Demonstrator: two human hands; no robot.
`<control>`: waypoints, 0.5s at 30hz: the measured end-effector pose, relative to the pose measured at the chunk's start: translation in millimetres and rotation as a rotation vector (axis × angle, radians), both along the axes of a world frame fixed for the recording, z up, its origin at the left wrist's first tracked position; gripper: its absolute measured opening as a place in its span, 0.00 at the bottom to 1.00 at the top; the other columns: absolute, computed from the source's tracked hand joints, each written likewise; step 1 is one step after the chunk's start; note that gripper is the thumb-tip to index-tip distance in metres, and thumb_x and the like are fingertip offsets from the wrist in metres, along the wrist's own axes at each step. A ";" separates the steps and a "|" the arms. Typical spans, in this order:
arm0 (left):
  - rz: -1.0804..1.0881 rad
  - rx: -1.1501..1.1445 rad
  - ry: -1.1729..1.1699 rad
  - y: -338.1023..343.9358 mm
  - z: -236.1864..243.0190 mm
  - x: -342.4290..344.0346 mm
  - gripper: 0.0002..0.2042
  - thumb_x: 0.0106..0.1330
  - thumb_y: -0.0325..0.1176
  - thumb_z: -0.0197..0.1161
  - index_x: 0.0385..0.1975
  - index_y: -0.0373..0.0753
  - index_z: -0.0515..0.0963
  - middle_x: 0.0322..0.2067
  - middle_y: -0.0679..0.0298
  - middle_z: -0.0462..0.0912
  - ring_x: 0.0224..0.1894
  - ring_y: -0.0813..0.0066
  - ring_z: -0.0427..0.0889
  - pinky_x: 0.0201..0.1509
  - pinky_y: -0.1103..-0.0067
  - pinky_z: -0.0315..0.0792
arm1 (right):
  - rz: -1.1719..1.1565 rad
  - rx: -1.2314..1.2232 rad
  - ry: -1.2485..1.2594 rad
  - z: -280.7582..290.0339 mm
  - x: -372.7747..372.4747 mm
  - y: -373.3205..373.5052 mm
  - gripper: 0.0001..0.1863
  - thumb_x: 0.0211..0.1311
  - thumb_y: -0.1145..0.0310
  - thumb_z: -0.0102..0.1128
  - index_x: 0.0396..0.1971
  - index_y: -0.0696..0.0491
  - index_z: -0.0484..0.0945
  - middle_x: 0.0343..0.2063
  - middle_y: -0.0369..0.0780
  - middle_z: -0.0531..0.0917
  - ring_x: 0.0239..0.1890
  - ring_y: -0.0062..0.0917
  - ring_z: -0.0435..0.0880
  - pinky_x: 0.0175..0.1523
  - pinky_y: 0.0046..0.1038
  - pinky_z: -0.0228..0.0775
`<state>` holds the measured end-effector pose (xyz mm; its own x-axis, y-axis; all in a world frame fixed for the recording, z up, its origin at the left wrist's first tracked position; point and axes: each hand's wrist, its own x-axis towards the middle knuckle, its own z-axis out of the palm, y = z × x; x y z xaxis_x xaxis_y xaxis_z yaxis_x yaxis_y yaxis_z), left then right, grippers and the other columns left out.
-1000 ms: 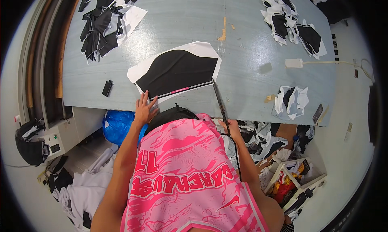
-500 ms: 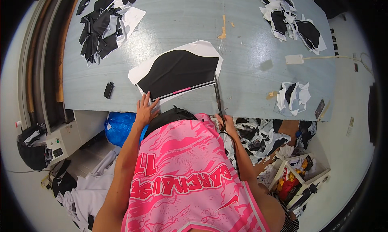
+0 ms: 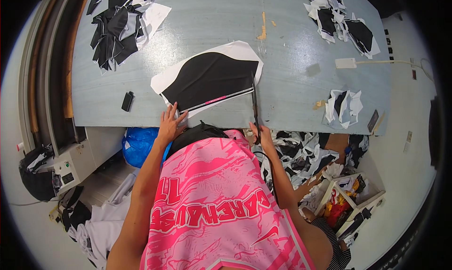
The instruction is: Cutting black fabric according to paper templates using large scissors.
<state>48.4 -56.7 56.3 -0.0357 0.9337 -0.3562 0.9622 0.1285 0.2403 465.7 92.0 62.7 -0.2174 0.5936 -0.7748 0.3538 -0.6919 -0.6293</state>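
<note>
A black curved fabric piece point(image 3: 205, 79) with a thin white and pink band along its lower edge lies on white paper point(image 3: 230, 49). My left hand point(image 3: 172, 124) rests with spread fingers on the piece's lower left corner. My right hand point(image 3: 263, 136) grips long dark scissors point(image 3: 255, 111) at the table's front edge; their blades reach up to the right end of the black piece.
The pale table point(image 3: 282, 16) holds cut-piece piles point(image 3: 117, 32), point(image 3: 362, 37), a small black object point(image 3: 127, 101) and a white power strip point(image 3: 345, 63). Below are a blue bag point(image 3: 139, 145), scraps point(image 3: 294, 154) and a bin point(image 3: 358, 199). A machine point(image 3: 66, 171) stands left.
My right hand and the scissors have moved up and slightly left, the blades reaching further along the piece's right end. My left hand stays on the lower left corner.
</note>
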 end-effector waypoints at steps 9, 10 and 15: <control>-0.023 0.003 -0.029 0.6 0.3 -12.2 0.36 0.64 0.45 0.73 0.74 0.66 0.69 0.82 0.52 0.47 0.81 0.42 0.54 0.77 0.44 0.56 | -0.096 -0.050 -0.001 -7.2 -18.9 0.2 0.29 0.61 0.39 0.75 0.25 0.50 0.74 0.17 0.29 0.72 0.16 0.16 0.73 0.23 0.22 0.63; -0.027 0.006 -0.027 0.1 0.3 -12.7 0.36 0.64 0.45 0.73 0.74 0.66 0.69 0.82 0.52 0.47 0.81 0.42 0.54 0.77 0.44 0.56 | -0.113 -0.021 -0.010 -7.1 -21.5 -1.5 0.29 0.61 0.39 0.75 0.25 0.50 0.74 0.17 0.29 0.72 0.16 0.16 0.73 0.23 0.22 0.63; -0.065 -0.083 -0.047 -6.4 0.2 -12.7 0.33 0.66 0.51 0.71 0.73 0.67 0.71 0.81 0.47 0.49 0.79 0.42 0.57 0.75 0.46 0.59 | -0.245 0.028 0.032 -11.5 -43.5 -18.4 0.28 0.62 0.43 0.77 0.19 0.46 0.70 0.13 0.28 0.71 0.12 0.15 0.70 0.19 0.22 0.59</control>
